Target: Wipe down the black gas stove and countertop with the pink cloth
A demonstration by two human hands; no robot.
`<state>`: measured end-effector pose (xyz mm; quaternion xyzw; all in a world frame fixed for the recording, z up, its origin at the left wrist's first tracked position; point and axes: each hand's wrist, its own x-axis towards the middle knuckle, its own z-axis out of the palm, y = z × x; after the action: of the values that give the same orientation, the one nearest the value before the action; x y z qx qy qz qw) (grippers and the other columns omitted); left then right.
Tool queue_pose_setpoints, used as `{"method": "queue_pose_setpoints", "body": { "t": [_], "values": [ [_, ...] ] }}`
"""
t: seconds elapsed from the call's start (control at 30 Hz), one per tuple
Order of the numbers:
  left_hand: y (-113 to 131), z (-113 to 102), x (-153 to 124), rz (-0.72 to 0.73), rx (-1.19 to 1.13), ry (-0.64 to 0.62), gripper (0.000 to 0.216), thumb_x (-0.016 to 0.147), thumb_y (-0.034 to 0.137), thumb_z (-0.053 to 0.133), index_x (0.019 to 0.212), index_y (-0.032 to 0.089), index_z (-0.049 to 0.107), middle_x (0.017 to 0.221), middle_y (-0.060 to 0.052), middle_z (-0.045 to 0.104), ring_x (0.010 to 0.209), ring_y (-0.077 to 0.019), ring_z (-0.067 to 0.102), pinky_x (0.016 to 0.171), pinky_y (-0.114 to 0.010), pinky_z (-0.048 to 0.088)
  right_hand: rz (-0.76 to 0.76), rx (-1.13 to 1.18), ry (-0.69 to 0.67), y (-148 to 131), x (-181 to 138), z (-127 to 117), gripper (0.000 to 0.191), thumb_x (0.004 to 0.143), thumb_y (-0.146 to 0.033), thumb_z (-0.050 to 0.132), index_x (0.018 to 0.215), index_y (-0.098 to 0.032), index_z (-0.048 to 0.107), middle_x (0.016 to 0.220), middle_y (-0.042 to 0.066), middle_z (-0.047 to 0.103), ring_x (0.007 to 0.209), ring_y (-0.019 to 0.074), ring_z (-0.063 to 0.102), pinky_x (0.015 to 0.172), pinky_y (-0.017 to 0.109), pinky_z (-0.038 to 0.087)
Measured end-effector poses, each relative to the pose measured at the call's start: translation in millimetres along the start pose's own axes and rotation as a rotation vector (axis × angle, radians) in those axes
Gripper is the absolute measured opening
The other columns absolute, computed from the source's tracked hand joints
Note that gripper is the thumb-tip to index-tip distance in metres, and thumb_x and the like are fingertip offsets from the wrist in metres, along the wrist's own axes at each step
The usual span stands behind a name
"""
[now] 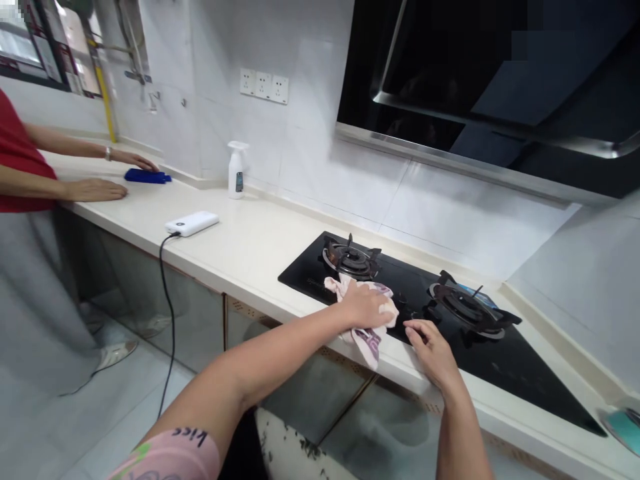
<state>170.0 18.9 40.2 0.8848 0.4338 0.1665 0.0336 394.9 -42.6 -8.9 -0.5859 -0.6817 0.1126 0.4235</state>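
Observation:
My left hand (367,305) presses a pink and white cloth (369,343) with purple patterning onto the front of the black gas stove (310,273). Part of this cloth is bunched under the fingers, and a corner hangs over the counter edge. Close to the cloth's right side, my right hand (434,350) rests at the stove's front edge with loosely bent fingers, and no object shows in it. Behind the cloth stands the left burner (353,260); the right burner (467,308) lies beyond my right hand.
A white spray bottle (237,172) stands against the wall. A white power bank (193,223) with a black cable (167,300) lies on the counter (250,240). At left, another person's hand (135,160) touches a blue cloth (146,176). The range hood (450,133) overhangs the stove.

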Motion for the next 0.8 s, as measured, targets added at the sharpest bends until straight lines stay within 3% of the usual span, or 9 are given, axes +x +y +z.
{"method": "queue_pose_setpoints", "body": {
  "t": [0.13,0.27,0.4,0.63,0.73,0.8],
  "values": [
    [-2.9,-1.5,-22.8,0.077,-0.039,0.0,0.064,0.094,0.075,0.046,0.139,0.033,0.066,0.145,-0.009,0.067,0.133,-0.0366,0.057,0.113,-0.061,0.031,-0.009,-0.216,0.071,12.7,-0.2,5.5,0.048,0.089,-0.057,0.047,0.106,-0.022,0.076,0.119,0.015,0.067,0.118,0.0323,0.061,0.101,0.051,0.046],
    [-28.8,-15.5,-26.0,-0.044,-0.015,0.016,0.064,0.094,0.077,0.048,0.132,0.031,0.071,0.144,-0.01,0.068,0.134,-0.0362,0.057,0.115,-0.062,0.03,-0.031,-0.413,0.006,16.9,-6.7,11.5,0.049,0.095,-0.054,0.04,0.118,-0.026,0.073,0.13,0.013,0.065,0.124,0.0353,0.056,0.105,0.059,0.042],
    [-80.7,-37.3,-40.3,-0.252,0.024,0.073,0.057,0.096,0.071,0.048,0.127,0.031,0.074,0.139,-0.009,0.07,0.133,-0.038,0.056,0.116,-0.067,0.026,-0.068,-0.49,-0.007,15.1,-9.8,12.6,0.049,0.098,-0.052,0.034,0.12,-0.027,0.071,0.13,0.013,0.065,0.122,0.0346,0.056,0.103,0.059,0.042],
    [-200.0,-84.0,-81.9,-0.701,0.1,0.112,0.062,0.098,0.067,0.04,0.145,0.034,0.063,0.152,-0.016,0.058,0.137,-0.0432,0.048,0.109,-0.069,0.034,-0.021,-0.554,0.006,6.5,-10.4,14.7,0.051,0.098,-0.05,0.032,0.12,-0.026,0.071,0.129,0.013,0.065,0.119,0.0349,0.058,0.098,0.057,0.045],
    [-230.3,-95.6,-88.8,-0.836,0.197,0.192,0.059,0.099,0.064,0.039,0.136,0.03,0.07,0.159,-0.015,0.049,0.142,-0.0445,0.04,0.109,-0.07,0.032,-0.015,-0.534,0.0,2.4,-11.0,14.0,0.051,0.097,-0.05,0.034,0.12,-0.025,0.072,0.13,0.014,0.065,0.12,0.0352,0.057,0.098,0.057,0.045],
    [-236.1,-97.7,-92.3,-0.885,0.216,0.204,0.059,0.098,0.064,0.041,0.133,0.028,0.071,0.163,-0.015,0.046,0.143,-0.0453,0.038,0.109,-0.069,0.032,-0.015,-0.519,-0.004,1.6,-11.5,13.0,0.051,0.097,-0.05,0.034,0.121,-0.025,0.072,0.132,0.014,0.065,0.121,0.0354,0.057,0.099,0.057,0.044]
  ]
}}
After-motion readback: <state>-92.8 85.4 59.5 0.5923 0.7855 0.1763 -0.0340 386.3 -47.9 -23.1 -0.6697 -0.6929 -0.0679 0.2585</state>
